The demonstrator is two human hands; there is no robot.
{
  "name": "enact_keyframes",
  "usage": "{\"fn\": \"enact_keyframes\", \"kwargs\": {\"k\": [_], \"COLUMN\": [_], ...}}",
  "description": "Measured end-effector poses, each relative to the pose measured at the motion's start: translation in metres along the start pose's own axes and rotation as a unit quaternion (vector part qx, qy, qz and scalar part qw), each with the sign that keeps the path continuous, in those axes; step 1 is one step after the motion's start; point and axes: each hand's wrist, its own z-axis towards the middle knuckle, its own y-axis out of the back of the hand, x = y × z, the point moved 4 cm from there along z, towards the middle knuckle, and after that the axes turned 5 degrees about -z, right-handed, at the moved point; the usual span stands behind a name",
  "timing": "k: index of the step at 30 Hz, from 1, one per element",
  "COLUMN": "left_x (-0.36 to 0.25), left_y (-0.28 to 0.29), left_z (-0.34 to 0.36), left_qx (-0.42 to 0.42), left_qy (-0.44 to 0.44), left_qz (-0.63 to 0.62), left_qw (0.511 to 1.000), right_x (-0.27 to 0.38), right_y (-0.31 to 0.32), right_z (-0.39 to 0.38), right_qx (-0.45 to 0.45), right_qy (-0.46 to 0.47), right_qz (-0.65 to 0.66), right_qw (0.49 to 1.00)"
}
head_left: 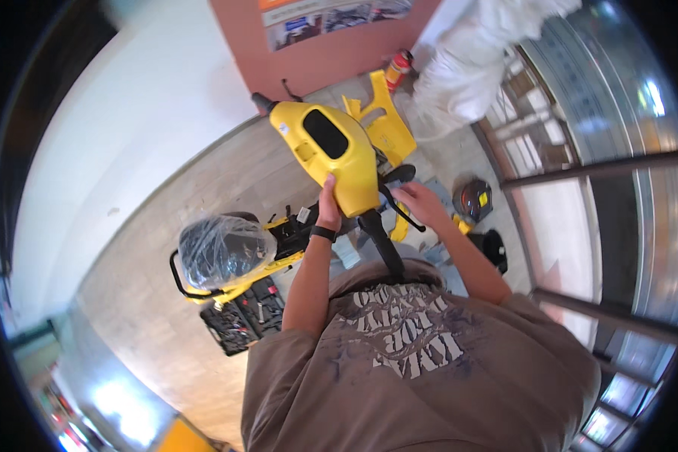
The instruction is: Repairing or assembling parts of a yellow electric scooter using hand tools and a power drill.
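A yellow electric scooter's handlebar cover with a dark oval display is in front of me, tilted. My left hand, a black band at its wrist, grips the cover's near left edge, thumb up on the side. My right hand is on the other side, beside the black brake lever. Its fingers are curled, and what they hold, if anything, is hidden. The near black handlebar grip points toward my chest, and the other grip sticks out at the far end.
The plastic-wrapped scooter seat is at left, with an open tool case below it on the floor. Behind the cover stand a yellow body panel and a red fire extinguisher. A dark round object lies at right, near the windows.
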Motion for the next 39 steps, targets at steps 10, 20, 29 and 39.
{"fn": "enact_keyframes", "kwargs": {"k": [10,20,29,39], "left_x": [-0.003,-0.004,-0.001,-0.003], "left_y": [-0.011,-0.005,-0.003,0.013], "left_z": [-0.009,-0.032,-0.049,-0.057], "left_qx": [-0.031,-0.04,-0.117,-0.155], "left_qy": [0.018,0.059,0.068,0.034], "left_qz": [0.017,0.065,0.171,0.145], "left_qw": [0.999,0.995,0.976,0.977], "right_x": [0.007,0.007,0.009,0.029], "right_y": [-0.054,-0.056,-0.043,-0.062], "right_z": [0.032,0.029,0.06,0.103], "right_qx": [0.289,0.262,0.349,0.148], "right_qy": [-0.112,-0.107,0.054,-0.075], "right_qz": [0.254,0.219,-0.019,0.273], "right_qw": [0.916,0.934,0.935,0.948]}}
